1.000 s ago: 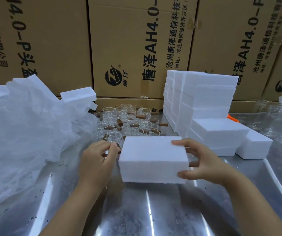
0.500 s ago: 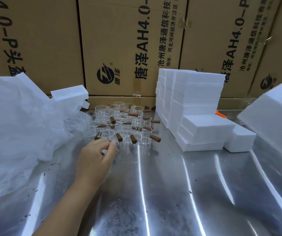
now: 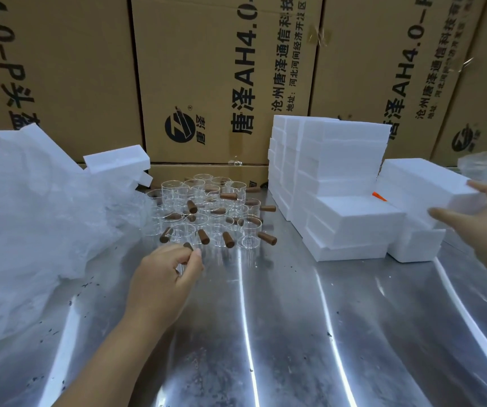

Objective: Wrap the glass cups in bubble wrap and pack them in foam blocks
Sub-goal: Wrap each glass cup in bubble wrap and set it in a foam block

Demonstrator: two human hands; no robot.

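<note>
Several clear glass cups [image 3: 207,212] with brown wooden handles stand clustered at the back middle of the steel table [image 3: 265,333]. My left hand [image 3: 165,277] is at the cluster's near edge, its fingers curled and pinching the handle of the nearest glass cup [image 3: 183,267]. My right hand [image 3: 483,221] grips the near end of a white foam block [image 3: 424,183] between thumb and fingers, at the far right. That block lies tilted over a small foam block [image 3: 415,245], beside the tall foam stack [image 3: 339,160]. A heap of bubble wrap [image 3: 30,215] fills the left side.
Printed cardboard boxes [image 3: 221,83] wall off the back. More foam blocks [image 3: 116,160] poke out behind the bubble wrap. An orange object [image 3: 378,196] shows behind the foam stack. Clear plastic [image 3: 486,165] sits at the far right edge.
My right hand carried the foam block from the table's middle out to the right and set it down beside the foam stack. My left hand stayed at the nearest cup.
</note>
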